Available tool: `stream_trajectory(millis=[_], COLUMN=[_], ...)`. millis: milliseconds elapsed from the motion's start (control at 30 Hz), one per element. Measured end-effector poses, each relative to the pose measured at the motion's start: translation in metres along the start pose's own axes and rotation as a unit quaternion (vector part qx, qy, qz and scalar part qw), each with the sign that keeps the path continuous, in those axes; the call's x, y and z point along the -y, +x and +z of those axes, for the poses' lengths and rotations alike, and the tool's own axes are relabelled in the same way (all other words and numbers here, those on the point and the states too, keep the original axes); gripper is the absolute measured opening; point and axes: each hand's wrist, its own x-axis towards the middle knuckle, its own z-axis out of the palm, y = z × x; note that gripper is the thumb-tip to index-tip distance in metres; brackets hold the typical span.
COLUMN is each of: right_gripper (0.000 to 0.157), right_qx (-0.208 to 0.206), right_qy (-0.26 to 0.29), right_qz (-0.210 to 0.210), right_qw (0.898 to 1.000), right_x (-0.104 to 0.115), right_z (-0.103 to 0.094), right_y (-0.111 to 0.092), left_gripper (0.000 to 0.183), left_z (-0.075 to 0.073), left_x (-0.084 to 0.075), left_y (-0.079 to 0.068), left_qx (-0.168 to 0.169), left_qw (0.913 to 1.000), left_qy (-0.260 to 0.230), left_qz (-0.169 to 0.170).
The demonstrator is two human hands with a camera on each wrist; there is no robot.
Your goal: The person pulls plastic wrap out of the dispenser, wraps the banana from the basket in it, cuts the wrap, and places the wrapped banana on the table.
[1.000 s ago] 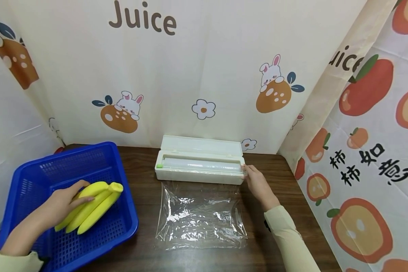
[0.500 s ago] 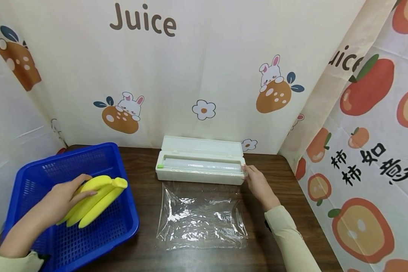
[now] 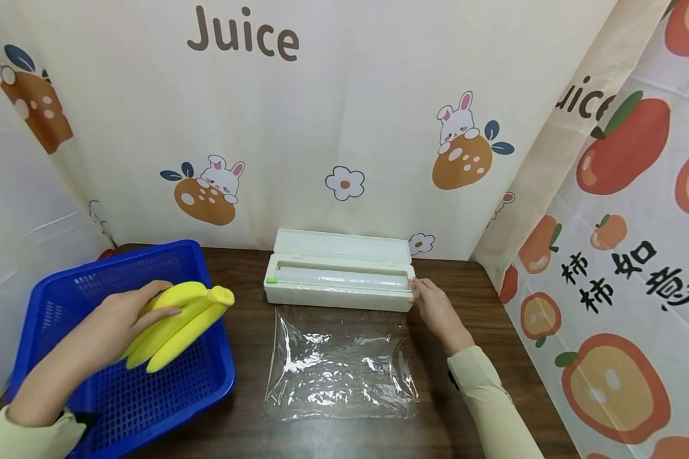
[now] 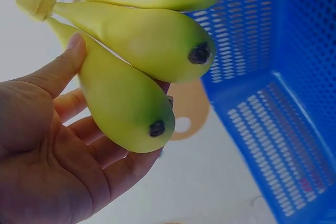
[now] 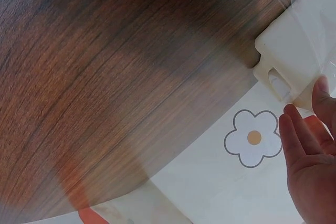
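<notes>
My left hand grips a bunch of yellow bananas above the blue basket. In the left wrist view, the thumb presses one banana near its stem, and the fingers curl beneath it. The right hand holds the right end of a white cling film box, thumb and fingertips at its corner in the right wrist view. The box's lid stands raised, showing the film roll inside. A sheet of clear cling film lies on the table in front of the box.
The brown wooden table meets a printed cloth backdrop at its back edge. Another printed cloth borders it on the right. A small green slider sits at the box's left end.
My left hand has lifted the bananas up and to the right, from inside the basket towards its right rim. The right hand has stayed at the box's end.
</notes>
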Motion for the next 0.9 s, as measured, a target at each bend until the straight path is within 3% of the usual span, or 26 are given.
stream_trajectory(millis=[133,533,900], right_gripper=[0.042,0.043,0.043], right_qx=[0.001,0.005,0.000], right_qy=[0.005,0.007,0.006], right_qz=[0.006,0.010,0.006], right_qw=[1.000,1.000,1.000], right_x=[0.002,0.003,0.003], right_z=[-0.002,-0.002,-0.003], right_y=[0.000,0.000,-0.002], left_gripper=[0.046,0.046,0.042], left_z=[-0.006,-0.003,0.013], left_x=[-0.015,-0.060,-0.093], left_y=[0.007,0.029,0.048], left_qx=[0.015,0.019,0.025], left_qw=[0.9999,0.9985,0.9959], left_qy=[-0.005,-0.017,-0.040], left_qz=[0.001,0.048,0.077])
